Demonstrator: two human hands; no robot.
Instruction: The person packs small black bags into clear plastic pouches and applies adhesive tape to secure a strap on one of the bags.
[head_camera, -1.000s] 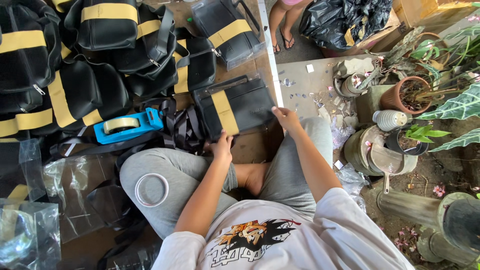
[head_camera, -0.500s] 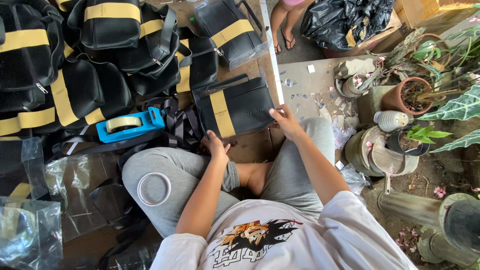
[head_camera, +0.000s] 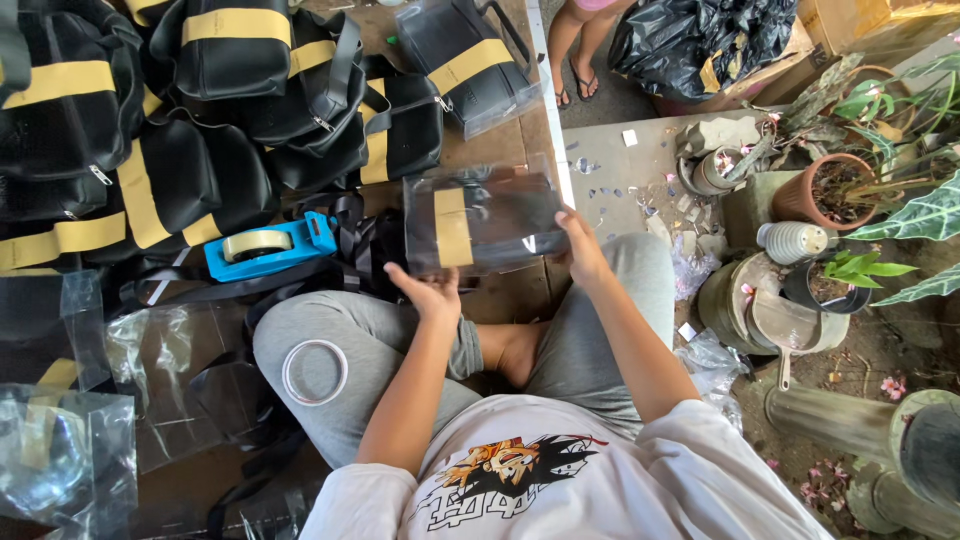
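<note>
A black bag with a tan stripe, wrapped in clear plastic (head_camera: 482, 222), is held up in front of my crossed legs. My left hand (head_camera: 430, 292) supports its lower left edge from beneath, fingers spread against the plastic. My right hand (head_camera: 580, 245) grips its right edge. A tape roll (head_camera: 314, 371) rests on my left thigh. A blue tape dispenser (head_camera: 262, 247) lies on the floor just left of the bag.
A pile of black bags with tan stripes (head_camera: 200, 110) fills the upper left. Clear plastic sleeves (head_camera: 70, 420) lie at lower left. Potted plants (head_camera: 840, 190) and metal pots stand at right. Another person's feet (head_camera: 575, 80) and a black rubbish sack (head_camera: 700, 40) are beyond.
Both hands have lifted the wrapped bag slightly off the floor and tilted it toward me; my left hand moved from my knee to under its lower edge.
</note>
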